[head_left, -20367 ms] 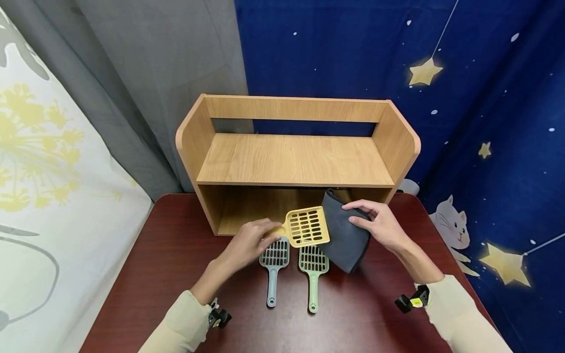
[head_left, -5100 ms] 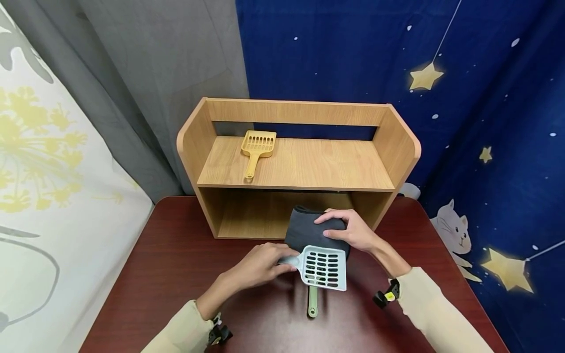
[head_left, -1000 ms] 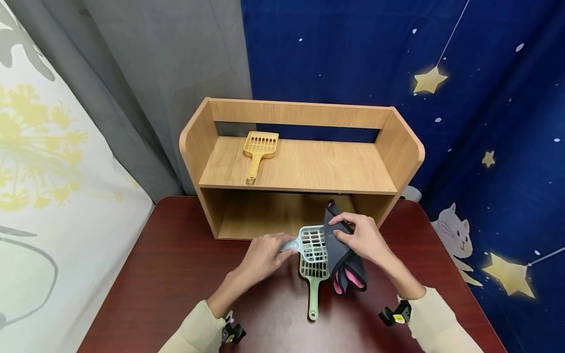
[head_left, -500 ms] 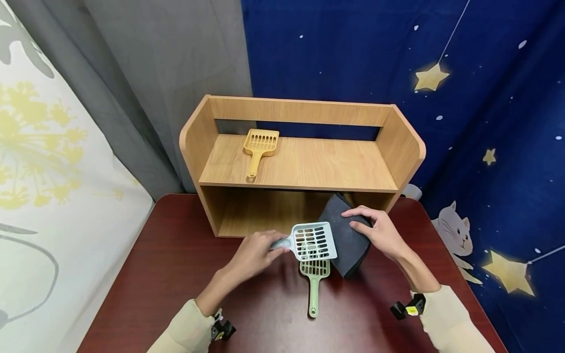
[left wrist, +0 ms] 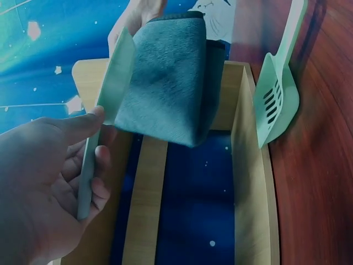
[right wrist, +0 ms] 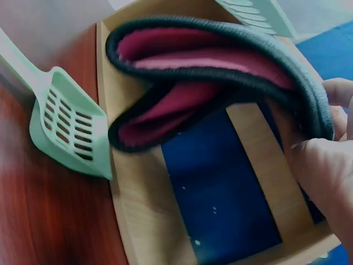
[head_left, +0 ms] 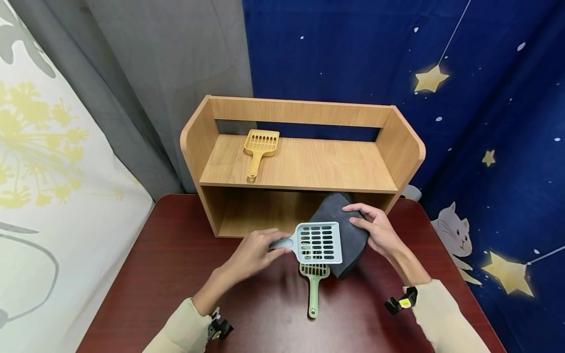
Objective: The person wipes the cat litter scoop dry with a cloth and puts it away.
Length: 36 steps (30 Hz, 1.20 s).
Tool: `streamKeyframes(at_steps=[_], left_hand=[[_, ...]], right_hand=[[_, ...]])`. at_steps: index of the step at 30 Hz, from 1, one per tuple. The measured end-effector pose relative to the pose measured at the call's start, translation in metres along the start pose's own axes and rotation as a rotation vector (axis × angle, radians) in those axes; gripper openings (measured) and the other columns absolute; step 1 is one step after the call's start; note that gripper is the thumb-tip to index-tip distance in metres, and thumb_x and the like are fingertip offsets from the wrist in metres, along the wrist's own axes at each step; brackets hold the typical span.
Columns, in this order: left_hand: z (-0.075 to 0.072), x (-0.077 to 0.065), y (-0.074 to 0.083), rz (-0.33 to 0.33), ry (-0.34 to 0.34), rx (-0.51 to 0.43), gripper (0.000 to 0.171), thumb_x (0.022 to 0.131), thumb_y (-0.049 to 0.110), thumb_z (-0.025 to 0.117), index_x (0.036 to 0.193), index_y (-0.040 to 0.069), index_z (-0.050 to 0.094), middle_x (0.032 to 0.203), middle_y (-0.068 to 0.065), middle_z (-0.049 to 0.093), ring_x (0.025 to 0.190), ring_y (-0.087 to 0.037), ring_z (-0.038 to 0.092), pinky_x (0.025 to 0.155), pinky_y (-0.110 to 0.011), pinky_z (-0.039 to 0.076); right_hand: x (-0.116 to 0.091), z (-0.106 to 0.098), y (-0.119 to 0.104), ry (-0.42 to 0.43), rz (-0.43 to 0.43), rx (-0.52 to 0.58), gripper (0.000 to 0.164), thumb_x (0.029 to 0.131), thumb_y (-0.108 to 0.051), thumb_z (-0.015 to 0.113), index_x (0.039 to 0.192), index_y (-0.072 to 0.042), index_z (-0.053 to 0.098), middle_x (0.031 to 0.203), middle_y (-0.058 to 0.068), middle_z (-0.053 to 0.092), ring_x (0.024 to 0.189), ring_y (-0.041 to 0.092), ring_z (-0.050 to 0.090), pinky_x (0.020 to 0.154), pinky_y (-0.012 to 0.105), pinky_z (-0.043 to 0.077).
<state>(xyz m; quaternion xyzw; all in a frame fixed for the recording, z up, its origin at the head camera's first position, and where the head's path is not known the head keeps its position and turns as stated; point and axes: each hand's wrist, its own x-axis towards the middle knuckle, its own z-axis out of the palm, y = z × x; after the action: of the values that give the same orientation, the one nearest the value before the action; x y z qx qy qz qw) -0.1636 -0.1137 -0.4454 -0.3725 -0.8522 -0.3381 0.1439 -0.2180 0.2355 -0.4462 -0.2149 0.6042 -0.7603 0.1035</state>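
Note:
A pale blue slotted litter scoop [head_left: 318,242] is held by its handle in my left hand [head_left: 256,252], above the table and in front of the shelf. My right hand [head_left: 377,228] pinches a folded dark grey cloth [head_left: 348,240] just behind and to the right of the scoop's head. Pink lining shows between the folds of the cloth [right wrist: 209,61] in the right wrist view. Below the blue scoop a green litter scoop [head_left: 314,289] lies on the table, its head partly covered. A yellow litter scoop [head_left: 260,149] rests on the upper shelf, toward its left side.
A two-tier wooden shelf [head_left: 300,164] stands at the back of the dark red table [head_left: 176,274]. Grey and blue star-patterned curtains [head_left: 331,54] hang behind it, and a white patterned cloth [head_left: 66,196] hangs at the left.
Over the last second the cloth has come off the scoop's right edge to behind its head. The blue scoop's slotted face now shows fully. Much earlier, the yellow scoop was in my left hand.

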Motion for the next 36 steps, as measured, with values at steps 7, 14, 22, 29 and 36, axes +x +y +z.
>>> streamKeyframes(at_steps=[7,14,22,29,36], left_hand=[[0.004,0.004,0.004,0.047,0.026,-0.075,0.029,0.092,0.012,0.084,0.120,0.005,0.078,0.099,0.000,0.076,0.080,-0.007,0.062,0.070,-0.028,0.056],[0.004,0.007,0.005,0.068,0.034,-0.142,0.032,0.092,0.011,0.083,0.123,0.005,0.078,0.105,-0.002,0.077,0.087,-0.008,0.066,0.074,-0.033,0.058],[-0.002,-0.001,-0.007,0.078,0.049,-0.138,0.037,0.090,0.005,0.083,0.125,0.000,0.076,0.108,-0.005,0.078,0.095,-0.013,0.072,0.079,-0.030,0.060],[-0.003,-0.007,-0.013,0.024,0.051,-0.131,0.036,0.089,0.002,0.083,0.124,-0.003,0.076,0.107,-0.006,0.079,0.091,-0.013,0.072,0.075,-0.031,0.060],[0.007,-0.003,-0.006,0.041,0.044,-0.232,0.038,0.090,0.001,0.082,0.127,-0.005,0.074,0.110,-0.010,0.079,0.094,-0.014,0.072,0.077,-0.036,0.062]], right_hand=[[0.006,0.017,0.016,-0.089,0.030,0.231,0.033,0.107,0.005,0.052,0.131,-0.009,0.070,0.123,0.010,0.068,0.111,0.019,0.072,0.088,0.032,0.061],[0.008,0.031,0.027,-0.152,0.034,0.348,0.032,0.106,-0.002,0.057,0.134,-0.011,0.068,0.112,0.007,0.074,0.104,0.013,0.073,0.084,0.025,0.060],[-0.001,0.017,0.012,-0.143,0.009,0.415,0.040,0.108,0.008,0.043,0.137,-0.007,0.066,0.124,0.011,0.072,0.110,0.021,0.074,0.087,0.031,0.061],[-0.010,0.009,0.007,-0.157,-0.030,0.479,0.043,0.109,0.009,0.036,0.139,-0.004,0.064,0.130,0.010,0.071,0.110,0.021,0.074,0.088,0.030,0.060],[-0.004,0.022,0.020,-0.138,-0.010,0.446,0.043,0.108,0.008,0.039,0.138,-0.008,0.066,0.128,0.010,0.071,0.113,0.019,0.072,0.091,0.030,0.059]])
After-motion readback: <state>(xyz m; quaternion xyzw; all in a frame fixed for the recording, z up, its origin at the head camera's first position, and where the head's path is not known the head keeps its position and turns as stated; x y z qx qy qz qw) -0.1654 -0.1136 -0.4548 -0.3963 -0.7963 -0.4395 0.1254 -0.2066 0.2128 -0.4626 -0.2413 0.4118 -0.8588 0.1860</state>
